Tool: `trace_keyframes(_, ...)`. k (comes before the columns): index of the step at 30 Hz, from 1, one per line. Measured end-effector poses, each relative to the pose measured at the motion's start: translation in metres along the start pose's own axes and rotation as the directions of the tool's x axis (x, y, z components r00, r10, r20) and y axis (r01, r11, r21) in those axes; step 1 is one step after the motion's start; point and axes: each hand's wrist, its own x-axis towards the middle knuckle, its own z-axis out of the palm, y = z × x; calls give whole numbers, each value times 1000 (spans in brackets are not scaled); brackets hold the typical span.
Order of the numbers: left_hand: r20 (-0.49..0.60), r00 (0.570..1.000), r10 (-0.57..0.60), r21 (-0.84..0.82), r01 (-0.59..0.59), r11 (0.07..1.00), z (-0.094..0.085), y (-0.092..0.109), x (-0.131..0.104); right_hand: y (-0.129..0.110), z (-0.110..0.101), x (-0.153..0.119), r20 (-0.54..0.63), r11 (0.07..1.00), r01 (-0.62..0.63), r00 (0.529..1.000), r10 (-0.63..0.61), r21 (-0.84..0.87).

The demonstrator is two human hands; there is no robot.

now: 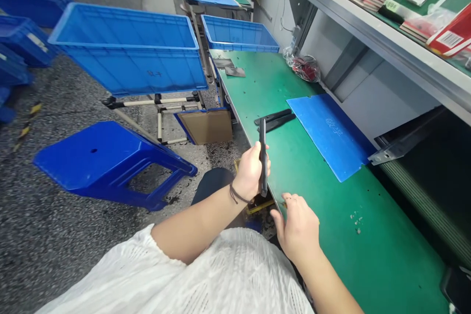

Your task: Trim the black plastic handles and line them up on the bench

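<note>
One black bar [263,157] is grasped in our left grip [250,169], left of the blue sheet [331,135] that lies on the green tabletop [305,169]. Our right grip [300,225], nearer to us than the sheet, curls at the tabletop's edge; we cannot tell whether it is holding anything. Two black pieces [277,123] lie just beside the sheet's far-left corner, and a clear bag [307,68] sits beyond the sheet.

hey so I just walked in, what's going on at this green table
A person holds a long black piece in the left hand, by the edge of the green table. The right hand is curled at that edge; what it might be gripping is hard to tell. More black strips lie on the table near a blue sheet.
</note>
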Motion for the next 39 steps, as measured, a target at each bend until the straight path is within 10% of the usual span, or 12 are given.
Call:
trace_keyframes(7, -16, 1000, 18, -62, -19, 998, -24, 19, 11, -4, 6, 0, 516, 993, -79, 849, 112, -85)
trace_keyframes(19, -13, 1000, -25, -153, 22, 988, -39, 14, 9, -3, 5, 6, 422, 976, -193, 897, 135, 99)
trace_keyframes(26, 77, 997, -33, -227, 50, 973, -26, 16, 1, -13, 5, 4, -10, 975, -59, 998, 63, 216)
trace_keyframes(30, 53, 999, -6, -224, 17, 975, -34, 22, 5, -11, 1, 2, 187, 985, -111, 979, 86, 129)
trace_keyframes(34, -5, 999, -39, -217, 37, 975, -42, 20, 9, -6, -4, 2, 505, 979, -193, 852, 135, 64)
trace_keyframes(39, 19, 999, -37, -254, 41, 966, -32, 5, -3, -17, -2, 10, 156, 836, -204, 977, 144, 510)
